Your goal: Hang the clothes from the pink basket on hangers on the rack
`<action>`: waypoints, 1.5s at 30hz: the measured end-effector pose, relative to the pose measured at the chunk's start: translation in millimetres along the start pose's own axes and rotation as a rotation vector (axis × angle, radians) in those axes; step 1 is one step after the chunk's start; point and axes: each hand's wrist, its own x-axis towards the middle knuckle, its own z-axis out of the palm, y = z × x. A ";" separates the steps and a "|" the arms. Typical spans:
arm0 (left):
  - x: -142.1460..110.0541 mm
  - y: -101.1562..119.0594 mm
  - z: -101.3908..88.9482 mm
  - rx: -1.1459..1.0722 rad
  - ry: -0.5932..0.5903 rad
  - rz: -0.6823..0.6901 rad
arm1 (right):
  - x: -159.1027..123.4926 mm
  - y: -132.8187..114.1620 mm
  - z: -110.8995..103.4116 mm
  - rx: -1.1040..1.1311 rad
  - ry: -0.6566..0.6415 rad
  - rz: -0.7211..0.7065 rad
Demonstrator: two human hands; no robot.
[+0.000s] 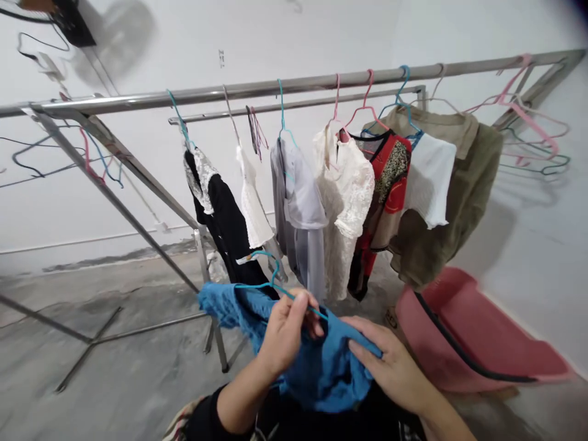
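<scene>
A blue lace garment [316, 367] lies bunched in front of me, with a teal wire hanger [266, 278] partly threaded into it. My left hand [287, 334] is closed, pinching the hanger's wire arm together with the blue cloth. My right hand [390, 364] grips the garment's right side, fingers pressed on the fabric. Just beyond hangs a row of clothes on a steel rail [285, 86].
On the rail hang a black lace top [225, 220], white, grey and cream tops, a red patterned top [388, 177] and an olive garment [454, 202]. Empty hangers [528, 122] hang at far right. A pink tub [463, 337] stands on the floor right. The rack's steel legs [114, 202] slant at left.
</scene>
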 end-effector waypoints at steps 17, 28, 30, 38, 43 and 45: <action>1.4 -25.0 7.0 0.593 0.067 0.417 | 29.0 45.5 56.5 -0.385 0.489 0.080; 12.1 -43.3 -23.2 -0.275 0.334 -0.270 | 17.2 83.7 24.8 0.340 0.208 0.613; 11.1 -30.3 -34.0 -0.512 0.303 -0.405 | 13.5 88.2 24.3 0.485 0.228 0.732; -25.9 41.4 -77.0 -0.582 0.381 -0.393 | 10.3 91.9 20.0 0.620 0.285 0.796; -44.7 45.7 -97.5 -0.511 0.202 -0.438 | 9.4 64.4 -24.7 0.621 0.409 0.681; -46.9 37.2 -104.1 -0.504 0.017 -0.481 | 6.9 42.8 -56.1 0.575 0.499 0.620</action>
